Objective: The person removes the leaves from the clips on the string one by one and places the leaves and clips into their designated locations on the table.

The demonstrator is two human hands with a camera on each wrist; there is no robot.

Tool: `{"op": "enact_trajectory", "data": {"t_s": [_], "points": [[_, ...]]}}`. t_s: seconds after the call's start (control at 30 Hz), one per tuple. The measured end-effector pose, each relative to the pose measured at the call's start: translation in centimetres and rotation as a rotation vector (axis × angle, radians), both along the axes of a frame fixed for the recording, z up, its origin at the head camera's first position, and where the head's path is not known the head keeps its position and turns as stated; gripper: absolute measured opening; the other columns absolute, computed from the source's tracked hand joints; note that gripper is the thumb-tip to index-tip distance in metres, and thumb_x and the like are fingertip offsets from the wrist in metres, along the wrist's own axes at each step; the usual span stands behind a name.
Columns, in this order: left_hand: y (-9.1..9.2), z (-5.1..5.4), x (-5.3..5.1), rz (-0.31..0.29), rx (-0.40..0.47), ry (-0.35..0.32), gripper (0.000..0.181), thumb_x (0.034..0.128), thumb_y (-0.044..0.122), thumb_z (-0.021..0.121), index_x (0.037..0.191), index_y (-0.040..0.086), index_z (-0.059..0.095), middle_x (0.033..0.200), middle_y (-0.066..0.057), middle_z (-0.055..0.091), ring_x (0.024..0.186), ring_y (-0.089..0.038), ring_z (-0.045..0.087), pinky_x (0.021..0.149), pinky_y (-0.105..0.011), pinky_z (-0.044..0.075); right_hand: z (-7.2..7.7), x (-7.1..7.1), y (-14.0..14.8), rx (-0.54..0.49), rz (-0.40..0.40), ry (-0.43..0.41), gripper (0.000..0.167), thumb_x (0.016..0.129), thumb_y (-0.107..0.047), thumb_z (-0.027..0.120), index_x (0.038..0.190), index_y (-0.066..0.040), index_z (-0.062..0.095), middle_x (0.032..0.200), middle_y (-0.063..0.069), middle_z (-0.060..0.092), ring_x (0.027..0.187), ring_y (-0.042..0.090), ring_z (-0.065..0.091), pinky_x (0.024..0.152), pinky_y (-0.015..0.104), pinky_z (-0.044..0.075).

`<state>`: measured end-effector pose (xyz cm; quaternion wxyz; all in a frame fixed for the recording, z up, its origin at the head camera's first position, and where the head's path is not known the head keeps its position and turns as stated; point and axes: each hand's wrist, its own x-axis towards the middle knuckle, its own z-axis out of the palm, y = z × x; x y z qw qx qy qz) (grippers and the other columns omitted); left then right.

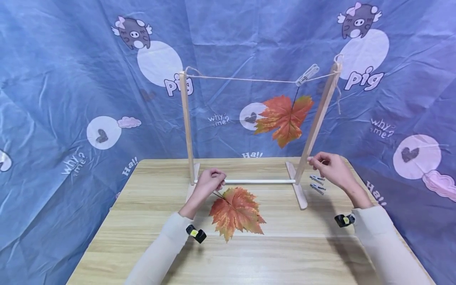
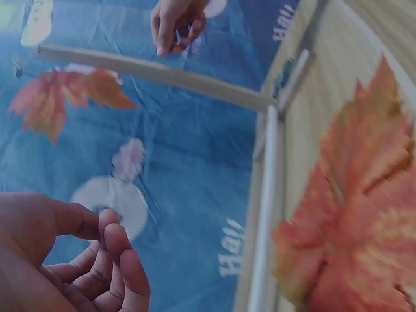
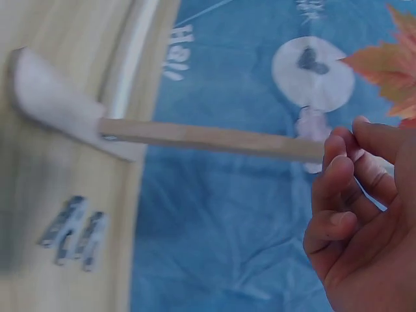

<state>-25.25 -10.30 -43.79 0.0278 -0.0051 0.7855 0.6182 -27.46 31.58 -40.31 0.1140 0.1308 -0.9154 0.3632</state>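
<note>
My left hand [image 1: 211, 181] hovers over the stem end of a red-orange leaf [image 1: 236, 210] on the table. In the left wrist view its fingers [image 2: 116, 239] are loosely bent with nothing visible in them, apart from the leaf [image 2: 364, 214]. My right hand [image 1: 331, 168] is beside the frame's right post [image 1: 315, 126]; its fingers [image 3: 338, 172] are loosely curled and show nothing held. Two clothespins [image 1: 317, 189] lie below it. A second leaf [image 1: 285, 118] hangs by its stem from a clothespin [image 1: 307, 75] on the string [image 1: 246, 80].
The wooden frame's left post [image 1: 187, 126] stands behind my left hand. A white rod [image 1: 260, 181] joins the posts low down, and the right foot [image 1: 301, 196] points forward. A blue printed cloth [image 1: 228, 35] hangs behind the wooden table [image 1: 249, 261].
</note>
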Motion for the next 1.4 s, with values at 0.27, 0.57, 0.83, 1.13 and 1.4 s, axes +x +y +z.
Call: {"op": "enact_trajectory", "data": {"t_s": [0.27,0.57,0.83,1.13,1.4], "points": [[1.3,3.1,0.3,-0.049,0.004,0.070,0.013,0.1004,0.010,0.065,0.107,0.001,0.071,0.073,0.001,0.067,0.061,-0.010,0.060,0.061,-0.022,0.056,3.3,0.4,-1.4,0.009,-0.010,0.048,0.031,0.106,-0.036,0.068,0.089,-0.011,0.073,0.059,0.000,0.058,0.051,0.012,0.054,0.048,0.027,0.043],[2.6,6.3,0.5,-0.067,0.054,0.145,0.012,0.1029,0.011,0.067,0.105,0.000,0.072,0.074,-0.004,0.068,0.061,-0.011,0.060,0.059,-0.022,0.053,6.5,0.6,-3.0,-0.034,0.019,0.081,0.030,0.105,-0.036,0.069,0.094,-0.009,0.075,0.061,0.004,0.059,0.053,0.014,0.054,0.048,0.028,0.041],[3.8,9.6,0.4,-0.093,0.079,0.243,0.012,0.1040,0.013,0.069,0.104,0.002,0.073,0.075,-0.008,0.070,0.061,-0.013,0.060,0.061,-0.024,0.054,9.2,0.4,-3.9,-0.038,0.025,0.127,0.023,0.104,-0.032,0.072,0.096,-0.011,0.076,0.067,-0.008,0.063,0.055,0.014,0.058,0.047,0.026,0.042],[5.6,12.1,0.1,-0.139,0.084,0.297,0.013,0.1048,0.016,0.069,0.106,0.003,0.073,0.076,-0.005,0.070,0.064,-0.013,0.062,0.063,-0.025,0.057,11.6,0.3,-4.8,-0.043,0.033,0.187,0.015,0.102,-0.026,0.075,0.099,-0.012,0.078,0.060,-0.005,0.061,0.052,0.009,0.055,0.044,0.025,0.036],[7.6,14.4,-0.7,-0.143,0.068,0.395,0.011,0.1044,0.015,0.069,0.103,0.005,0.073,0.076,-0.002,0.071,0.066,-0.014,0.066,0.066,-0.030,0.062,13.9,0.0,-5.3,-0.084,0.056,0.245,0.011,0.101,-0.019,0.075,0.103,-0.009,0.077,0.057,-0.008,0.060,0.050,0.008,0.056,0.044,0.023,0.034]]}}
